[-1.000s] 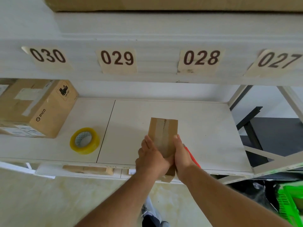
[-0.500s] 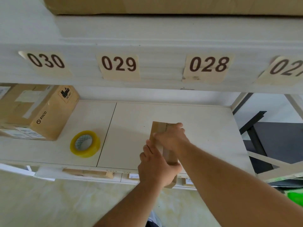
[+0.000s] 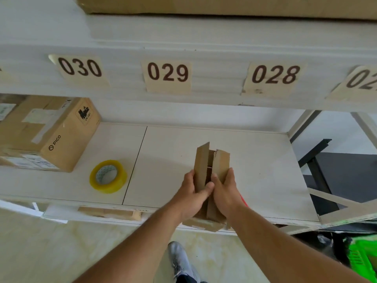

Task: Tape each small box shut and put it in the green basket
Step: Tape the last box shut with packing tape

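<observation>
Both hands — left hand (image 3: 190, 198) and right hand (image 3: 225, 193) — curl their fingers around a small brown cardboard box (image 3: 211, 170) right of the yellow tape roll (image 3: 108, 176); its flaps gape, untaped — green basket (image 3: 362, 256) awaits.

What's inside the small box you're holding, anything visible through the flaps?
The small box, gripped by the left hand and right hand, has its top flaps apart. Through the gap only dark interior and brown cardboard show; the flaps and thumbs hide any contents.

Left grip (image 3: 190, 196), right grip (image 3: 225, 193) curled
</observation>
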A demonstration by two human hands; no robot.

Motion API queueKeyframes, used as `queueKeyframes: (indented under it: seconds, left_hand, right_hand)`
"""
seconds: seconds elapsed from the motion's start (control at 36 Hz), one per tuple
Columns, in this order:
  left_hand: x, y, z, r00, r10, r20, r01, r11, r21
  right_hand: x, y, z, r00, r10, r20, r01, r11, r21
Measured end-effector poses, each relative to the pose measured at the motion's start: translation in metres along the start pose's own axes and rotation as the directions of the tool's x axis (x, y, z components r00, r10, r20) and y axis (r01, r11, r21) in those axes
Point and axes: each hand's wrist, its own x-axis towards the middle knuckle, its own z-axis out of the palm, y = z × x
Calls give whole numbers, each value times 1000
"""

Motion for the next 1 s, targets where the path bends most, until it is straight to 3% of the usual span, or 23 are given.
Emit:
queueKeyframes:
  seconds: [0.08,0.22,0.39,0.75,1.0]
  left_hand:
    - [-3,-3,7,999,-1,-52,0,1000,-19]
    - [6,0,4,984,17,-180,-12,1000,25]
    - [25,-11,1,983,66,-170,-54,996,74]
    - [31,-20,6,989,82,-126,-66,990,123]
    - [32,-22,8,991,74,-116,-62,993,100]
  right_hand:
    - [0,7,-3,998,-5,58,3,1000,28]
    - [5,19,-10,999,6,32,-9,995,96]
    - [0,25,-12,1000,18,-9,-16,988,156]
    - [6,31,-8,994,-101,-45,97,991,-88]
    - [5,31,-9,986,-147,-78,133,978,-162]
